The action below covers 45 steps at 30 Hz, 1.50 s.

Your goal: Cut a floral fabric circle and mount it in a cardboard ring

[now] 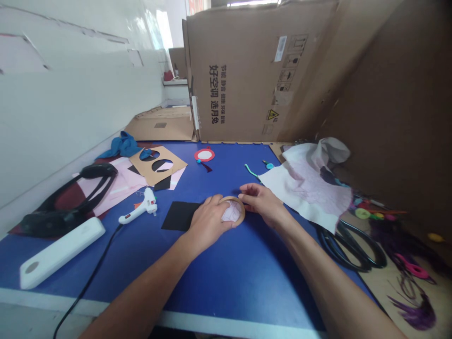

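Observation:
A round tan hoop (242, 215) with pale, lilac-marked material (231, 211) inside it stands low over the blue tabletop. My left hand (209, 217) is closed on the hoop's left side, thumb along the near edge and fingers at the far edge. Beside its right rim is my right hand (261, 201), fingers loosely bent and apart; whether a fingertip touches the rim I cannot tell. A black square sheet (176, 216) lies flat, partly under my left hand. To the left rests a white glue gun (141, 207) with a black cord.
A white wand-shaped object (61, 252) and a black headset-like item (70, 197) lie at left, near cardboard (141, 165) with round holes. A red-rimmed disc (204, 155) is farther back. White cloth (310, 183) and black tubing (353, 245) lie right. A large carton (243, 94) stands behind.

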Each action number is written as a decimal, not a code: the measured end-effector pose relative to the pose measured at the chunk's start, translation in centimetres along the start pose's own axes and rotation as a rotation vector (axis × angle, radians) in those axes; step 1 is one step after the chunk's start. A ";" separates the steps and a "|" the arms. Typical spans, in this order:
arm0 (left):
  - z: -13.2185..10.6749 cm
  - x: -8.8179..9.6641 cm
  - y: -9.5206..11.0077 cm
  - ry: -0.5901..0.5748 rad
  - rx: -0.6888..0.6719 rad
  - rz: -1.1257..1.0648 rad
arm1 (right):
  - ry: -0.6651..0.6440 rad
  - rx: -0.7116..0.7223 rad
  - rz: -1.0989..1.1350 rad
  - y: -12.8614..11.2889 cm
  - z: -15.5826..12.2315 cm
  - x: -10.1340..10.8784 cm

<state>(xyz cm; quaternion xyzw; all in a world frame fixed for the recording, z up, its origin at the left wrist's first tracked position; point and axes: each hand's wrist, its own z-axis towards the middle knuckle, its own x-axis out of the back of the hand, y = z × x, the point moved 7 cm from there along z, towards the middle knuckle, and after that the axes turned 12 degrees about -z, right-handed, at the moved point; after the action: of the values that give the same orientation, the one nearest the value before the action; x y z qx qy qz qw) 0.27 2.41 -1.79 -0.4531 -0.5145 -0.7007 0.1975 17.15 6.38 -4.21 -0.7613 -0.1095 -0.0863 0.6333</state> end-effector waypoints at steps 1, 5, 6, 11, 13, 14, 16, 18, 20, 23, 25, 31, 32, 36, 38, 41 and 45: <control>0.0 0.0 0.0 0.000 0.004 -0.004 | -0.008 0.003 -0.014 0.1 0.1 -0.1; 0.0 0.0 -0.2 0.000 0.018 -0.011 | -0.052 0.013 -0.103 0.6 0.2 -0.7; 0.0 0.0 -0.2 0.001 0.018 -0.010 | -0.060 0.015 -0.134 0.7 0.2 -0.8; 0.1 -0.2 -0.3 0.008 0.010 -0.012 | -0.028 0.055 -0.277 0.7 0.1 -0.9; 0.0 -0.2 -0.2 0.018 0.005 -0.026 | -0.008 0.074 -0.303 0.7 0.2 -0.8; 0.0 -0.1 -0.2 0.026 0.003 -0.037 | 0.000 0.080 -0.309 0.7 0.2 -0.7; 0.0 0.0 -0.4 0.050 0.007 -0.076 | 0.012 0.089 -0.307 0.7 0.4 -0.5; 0.2 0.4 -0.7 0.112 0.011 -0.154 | 0.026 0.094 -0.284 0.7 0.6 -0.1; 0.5 1.2 -1.4 0.222 0.018 -0.296 | 0.038 0.100 -0.235 0.5 0.7 0.3; 1.0 2.1 -3.0 0.373 0.087 -0.685 | 0.037 0.114 -0.135 -0.2 0.5 0.6; 1.3 2.0 -3.8 0.389 0.176 -1.014 | 0.026 0.128 -0.076 -0.8 0.2 0.6; 1.3 0.7 -2.8 0.233 0.360 -1.622 | 0.013 0.167 0.122 -2.1 -0.6 0.3; 1.3 0.7 -2.5 0.211 0.353 -1.649 | 0.015 0.172 0.128 -2.1 -0.7 0.2; 1.3 0.4 -2.3 0.193 0.371 -1.676 | 0.029 0.196 0.132 -2.0 -0.5 0.2; 1.3 0.2 -2.6 0.207 0.391 -1.650 | 0.026 0.207 0.119 -1.8 -0.4 0.1; 1.3 -0.1 -3.0 0.236 0.405 -1.605 | 0.029 0.232 0.092 -1.7 -0.2 0.1; 1.3 -0.1 -3.2 0.249 0.388 -1.598 | 0.041 0.228 0.084 -1.5 -0.1 0.2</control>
<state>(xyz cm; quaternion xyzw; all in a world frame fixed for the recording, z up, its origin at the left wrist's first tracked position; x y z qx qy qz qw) -1.46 4.82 -3.51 0.1715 -0.7674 -0.5737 -0.2292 16.89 6.57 -2.75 -0.6863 -0.0738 -0.0623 0.7209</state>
